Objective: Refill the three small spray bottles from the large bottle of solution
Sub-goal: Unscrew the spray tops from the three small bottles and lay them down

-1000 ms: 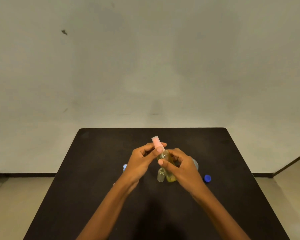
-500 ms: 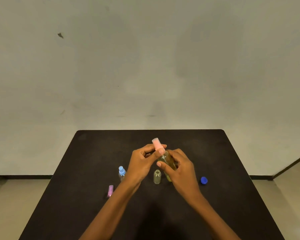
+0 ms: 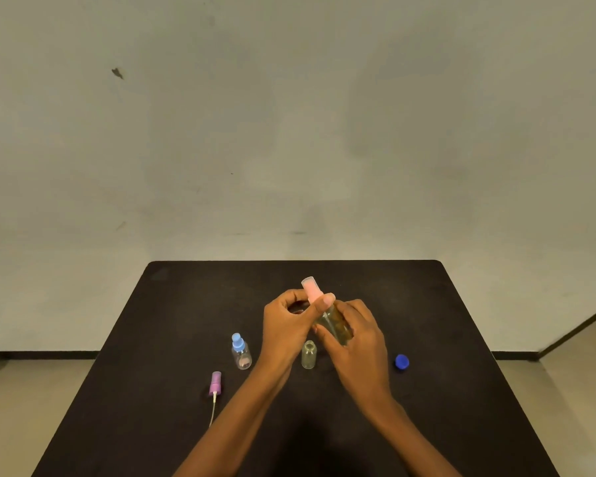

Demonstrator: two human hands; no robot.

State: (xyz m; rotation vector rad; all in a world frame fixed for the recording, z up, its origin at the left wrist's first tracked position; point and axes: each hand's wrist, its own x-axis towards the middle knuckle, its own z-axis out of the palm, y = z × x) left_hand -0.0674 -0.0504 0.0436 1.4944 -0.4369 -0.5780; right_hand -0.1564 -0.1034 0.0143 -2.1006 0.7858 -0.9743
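— What are the fingers doing?

— I am seeing the left hand (image 3: 286, 325) pinching the pink top (image 3: 310, 287) with thumb and finger. The right hand (image 3: 358, 342) is curling round the small bottle (image 3: 336, 325), with yellow liquid inside.

— Which way is it leaning?

— Its top is pointing up and left, and its bottom is sitting in the right hand. I am guessing the top is being twisted tight.

— And next?

— The open bottle (image 3: 308, 354) is standing just under the hands. The purple sprayer (image 3: 215, 383) is lying far left, so the left hand is nearer. I am not seeing the large bottle.
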